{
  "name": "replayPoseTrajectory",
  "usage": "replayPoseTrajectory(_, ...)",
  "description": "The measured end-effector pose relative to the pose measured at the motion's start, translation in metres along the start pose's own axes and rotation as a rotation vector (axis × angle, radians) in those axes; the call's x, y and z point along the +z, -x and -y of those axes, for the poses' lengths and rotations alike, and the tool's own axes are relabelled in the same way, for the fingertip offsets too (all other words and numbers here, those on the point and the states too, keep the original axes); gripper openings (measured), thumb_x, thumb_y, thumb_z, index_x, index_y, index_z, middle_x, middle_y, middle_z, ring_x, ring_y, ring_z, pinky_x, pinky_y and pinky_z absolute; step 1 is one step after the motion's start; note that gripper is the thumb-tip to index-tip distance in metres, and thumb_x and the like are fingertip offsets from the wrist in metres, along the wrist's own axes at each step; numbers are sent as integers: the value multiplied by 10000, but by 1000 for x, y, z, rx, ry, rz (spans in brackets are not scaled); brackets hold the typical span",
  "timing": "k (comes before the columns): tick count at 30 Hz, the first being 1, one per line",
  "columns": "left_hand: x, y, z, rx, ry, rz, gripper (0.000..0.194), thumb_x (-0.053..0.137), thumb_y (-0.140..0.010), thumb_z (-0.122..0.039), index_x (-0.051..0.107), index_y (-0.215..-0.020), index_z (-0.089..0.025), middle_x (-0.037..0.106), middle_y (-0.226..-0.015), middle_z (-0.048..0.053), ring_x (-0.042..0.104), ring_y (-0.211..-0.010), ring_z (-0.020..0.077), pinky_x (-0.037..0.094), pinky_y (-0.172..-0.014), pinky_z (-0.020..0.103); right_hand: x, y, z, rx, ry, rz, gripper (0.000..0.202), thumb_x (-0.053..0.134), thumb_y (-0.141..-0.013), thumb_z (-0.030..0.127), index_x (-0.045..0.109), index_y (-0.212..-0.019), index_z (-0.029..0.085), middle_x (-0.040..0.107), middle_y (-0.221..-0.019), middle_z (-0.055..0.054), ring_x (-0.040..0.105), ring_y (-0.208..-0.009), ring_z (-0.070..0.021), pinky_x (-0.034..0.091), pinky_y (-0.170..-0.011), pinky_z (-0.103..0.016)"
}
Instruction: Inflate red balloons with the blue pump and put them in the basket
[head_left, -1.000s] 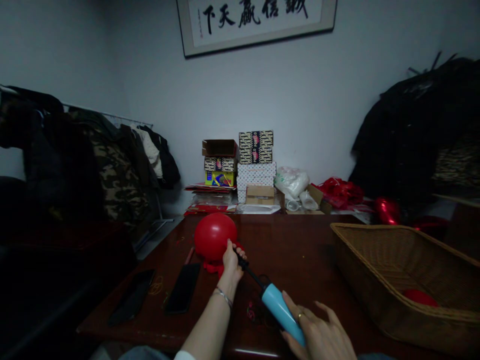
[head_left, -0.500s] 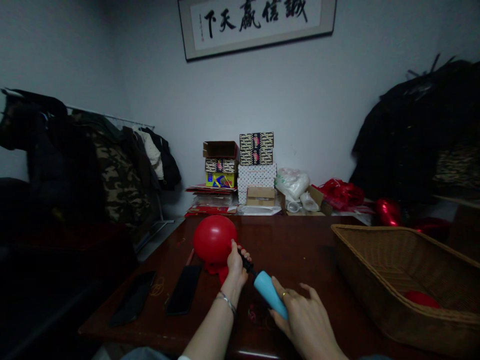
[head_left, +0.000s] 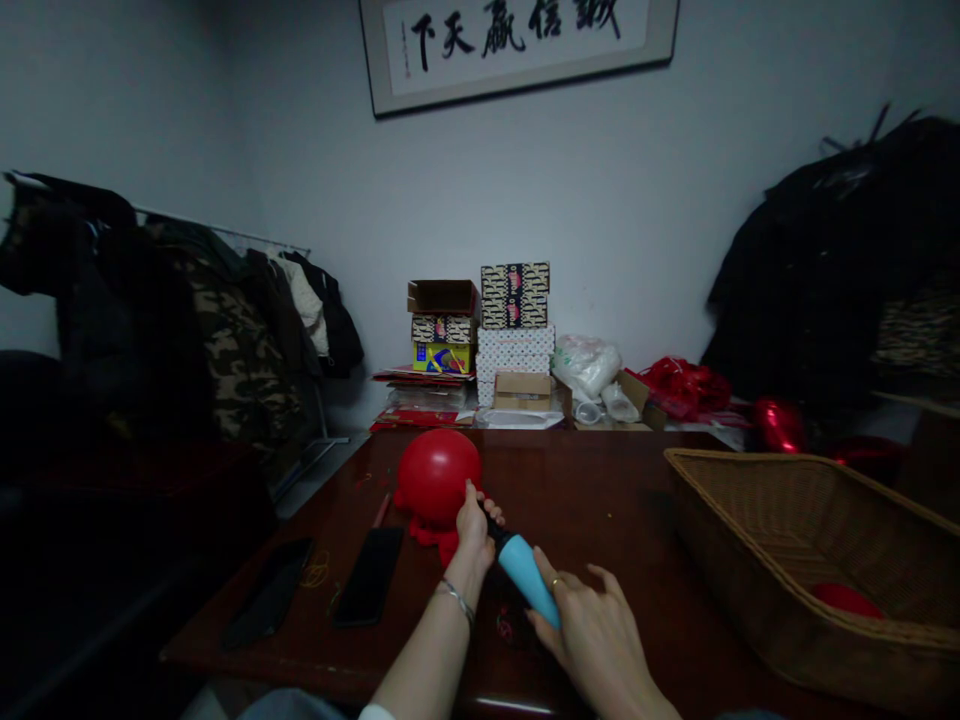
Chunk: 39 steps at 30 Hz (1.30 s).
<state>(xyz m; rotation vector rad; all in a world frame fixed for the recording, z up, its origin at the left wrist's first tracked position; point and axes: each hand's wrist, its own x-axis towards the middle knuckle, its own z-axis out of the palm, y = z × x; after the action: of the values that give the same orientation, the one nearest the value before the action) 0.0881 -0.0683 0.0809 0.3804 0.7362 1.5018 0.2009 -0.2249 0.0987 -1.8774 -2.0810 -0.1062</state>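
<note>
A round, inflated red balloon point(head_left: 439, 474) stands over the table, with more red balloon pieces lying beneath it. My left hand point(head_left: 475, 522) is closed around the balloon's neck and the black nozzle end of a hand pump. The light blue pump point(head_left: 528, 577) points down toward the right. My right hand point(head_left: 589, 620) grips its lower end, thumb and fingers around the blue body, with some fingers raised. Left of my left arm lie a black phone point(head_left: 369, 577) and a second dark flat object point(head_left: 268, 592).
A wicker basket point(head_left: 757, 560) holding a red balloon point(head_left: 847, 600) stands at the right of the brown table point(head_left: 592, 490). Yellow rubber bands point(head_left: 316, 570) lie between the dark objects. Stacked boxes point(head_left: 514, 350) are behind the table; clothes hang at the left.
My right hand has pushed the blue pump body up and left toward my left hand, so less black shaft shows. The balloon has shifted slightly right.
</note>
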Motion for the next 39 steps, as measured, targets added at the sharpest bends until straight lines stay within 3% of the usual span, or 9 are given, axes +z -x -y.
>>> replayPoseTrajectory(15, 2, -3, -1, -43, 37, 68, 417, 520, -789, -587, 413, -696, -195, 345, -486, -74, 338, -368, 58, 284, -370, 171, 22, 44, -53, -125, -31, -119, 560, 531, -820, 303, 388, -1362, 297, 672, -1097, -23, 665, -838, -204, 319, -921, -422)
replayPoseTrajectory(24, 3, 3, -12, -90, 135, 104, 412, 572, -784, -531, 382, -660, -188, 351, -503, -68, 342, -383, 48, 302, -381, 159, 6, 34, -36, -70, -20, -116, 515, 570, -780, 250, 489, -1287, 281, 698, -1012, -32, 665, -774, -195, 318, -931, -428)
replayPoseTrajectory(29, 2, 5, -19, -98, 175, 115, 390, 571, -791, -523, 414, -680, -184, 366, -523, -61, 357, -398, 53, 318, -388, 168, -4, 29, -26, -26, -39, -36, 500, 559, -792, 255, 495, -1288, 268, 704, -979, -39, 661, -799, -196, 301, -946, -425)
replayPoseTrajectory(34, 2, 8, -10, -68, 145, 94, 360, 583, -802, -483, 411, -692, -186, 367, -530, -64, 355, -401, 52, 316, -391, 166, -14, 16, -15, 12, -29, 28, 488, 557, -799, 273, 506, -1284, 249, 706, -965, -61, 653, -850, -205, 291, -948, -413)
replayPoseTrajectory(39, 3, 14, 2, -81, 83, 83, 346, 602, -798, -450, 399, -691, -192, 374, -522, -61, 370, -404, 68, 336, -404, 186, -15, -1, -6, 4, 24, 1, 505, 562, -796, 295, 498, -1292, 222, 709, -920, -80, 653, -849, -216, 298, -927, -405)
